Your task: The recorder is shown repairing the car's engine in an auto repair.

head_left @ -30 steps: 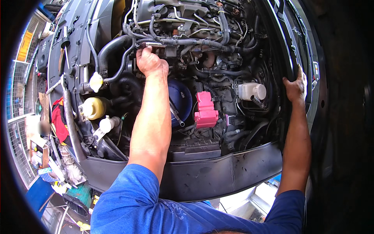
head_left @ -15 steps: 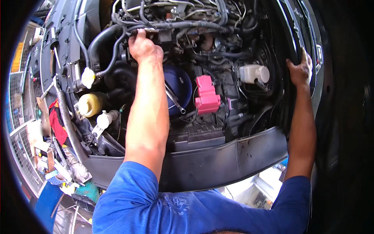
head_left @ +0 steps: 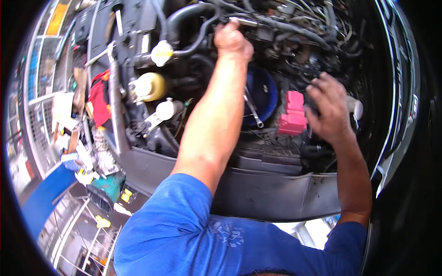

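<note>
the left hand point(head_left: 232, 40) is clenched around a metal tool point(head_left: 244, 20) (only its tip shows) deep at the far edge of the engine bay point(head_left: 276, 193), beside a black hose point(head_left: 184, 18). the right hand point(head_left: 328, 108) hovers released, fingers spread, over the red battery terminal cover point(head_left: 292, 115) near the blue cap point(head_left: 263, 94).

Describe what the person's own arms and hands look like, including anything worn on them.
Both hands are bare: no gloves, rings or watch show on the left hand or the right hand. The forearms are uncovered too. A blue short-sleeved shirt with a faint darker print covers the shoulders and upper arms.
</note>
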`<action>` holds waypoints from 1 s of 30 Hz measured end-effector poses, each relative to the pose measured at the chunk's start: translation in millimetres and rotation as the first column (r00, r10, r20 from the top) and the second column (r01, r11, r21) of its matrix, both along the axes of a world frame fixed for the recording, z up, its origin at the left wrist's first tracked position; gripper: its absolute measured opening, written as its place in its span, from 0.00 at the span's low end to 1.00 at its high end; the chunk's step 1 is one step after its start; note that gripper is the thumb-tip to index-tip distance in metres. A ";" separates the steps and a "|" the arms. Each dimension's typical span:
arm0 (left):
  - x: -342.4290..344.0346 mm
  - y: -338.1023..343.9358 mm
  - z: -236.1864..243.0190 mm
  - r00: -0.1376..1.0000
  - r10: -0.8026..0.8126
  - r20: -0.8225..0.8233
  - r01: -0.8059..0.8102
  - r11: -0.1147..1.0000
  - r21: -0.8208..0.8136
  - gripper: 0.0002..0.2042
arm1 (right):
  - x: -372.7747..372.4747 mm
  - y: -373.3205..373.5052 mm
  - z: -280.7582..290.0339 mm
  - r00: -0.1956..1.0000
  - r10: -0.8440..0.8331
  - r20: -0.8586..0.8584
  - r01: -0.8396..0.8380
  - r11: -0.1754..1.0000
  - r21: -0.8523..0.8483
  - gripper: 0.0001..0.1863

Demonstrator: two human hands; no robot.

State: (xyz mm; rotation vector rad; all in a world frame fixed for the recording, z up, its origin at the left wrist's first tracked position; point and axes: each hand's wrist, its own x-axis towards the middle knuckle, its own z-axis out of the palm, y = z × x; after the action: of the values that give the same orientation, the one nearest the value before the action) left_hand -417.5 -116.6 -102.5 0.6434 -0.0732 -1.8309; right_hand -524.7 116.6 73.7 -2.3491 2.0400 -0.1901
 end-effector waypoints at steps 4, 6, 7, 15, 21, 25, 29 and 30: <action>28.3 -7.5 0.0 0.998 0.027 0.061 -0.031 0.998 0.054 0.06 | 61.2 -20.5 -33.0 0.949 0.063 0.308 -0.139 0.962 0.233 0.29; 30.8 3.1 16.3 0.993 -0.005 0.121 -0.027 0.964 0.263 0.07 | 70.8 -15.5 -47.4 0.956 0.052 0.287 -0.158 0.920 0.358 0.30; 35.3 7.8 30.3 0.986 -0.045 0.160 -0.017 0.929 0.368 0.08 | 73.6 -16.2 -49.4 0.959 0.060 0.278 -0.176 0.892 0.416 0.30; 182.7 22.8 116.8 0.292 -0.128 0.948 0.620 0.780 -0.086 0.16 | 99.2 -18.3 -59.1 0.959 -0.010 0.283 -0.131 0.870 0.476 0.29; 357.9 1.1 155.0 -0.778 0.245 0.579 0.495 0.806 0.324 0.34 | 138.4 -30.7 -46.6 0.806 -0.058 0.589 -0.142 0.947 0.288 0.24; 392.1 32.1 143.0 -0.793 0.013 0.609 0.429 0.721 0.544 0.37 | 198.5 -78.2 -37.7 0.670 -0.051 0.741 -0.144 0.970 0.197 0.21; 391.2 42.0 147.6 -0.701 -0.004 0.714 0.478 0.740 0.473 0.33 | 260.4 -149.1 -46.3 0.667 0.025 0.745 -0.076 0.997 0.034 0.20; 390.4 46.0 151.1 -0.657 -0.046 0.752 0.491 0.731 0.474 0.33 | 272.0 -168.6 -49.4 0.709 0.063 0.702 -0.054 0.998 -0.035 0.20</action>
State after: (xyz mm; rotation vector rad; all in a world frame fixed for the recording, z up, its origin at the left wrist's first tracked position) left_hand -27.1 -70.5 48.6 2.1808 -2.1997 -0.8481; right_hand -252.7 -52.0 24.3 -1.8833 1.5620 -0.9389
